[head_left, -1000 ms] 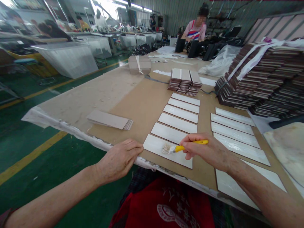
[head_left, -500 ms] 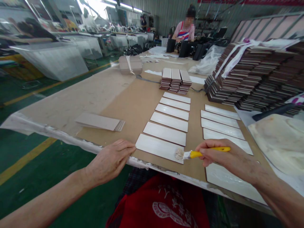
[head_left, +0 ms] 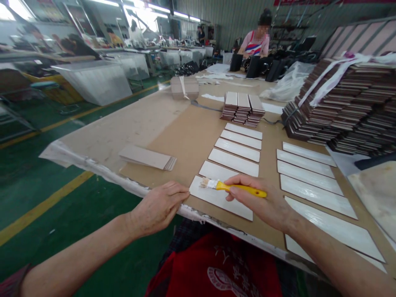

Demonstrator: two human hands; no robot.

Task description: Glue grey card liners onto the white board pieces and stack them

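Note:
My right hand (head_left: 255,202) is closed around the yellow handle of a paintbrush (head_left: 223,186). The brush's whitish bristles touch the left part of the nearest white board strip (head_left: 221,203), which lies flat at the table's front edge. My left hand (head_left: 161,206) has its fingers pressed together, with the fingertips pinching the left corner of that same strip. Beyond it, several more white strips (head_left: 233,161) form a column leading away from me. To the right, a second column of white strips (head_left: 318,187) looks wet and shiny; my right forearm covers part of it.
Thin grey boards (head_left: 145,156) lie in a small pile at the left. Bundled strips (head_left: 243,109) sit behind the columns. A tall stack of brown-edged boards (head_left: 343,107) stands at right, near a pale whitish object (head_left: 375,189). Across the table (head_left: 167,132), a person (head_left: 256,41) works beside black items.
My right hand has swept the brush from the right end of the nearest strip to its left end. My left hand stays at the strip's corner. The view has shifted left.

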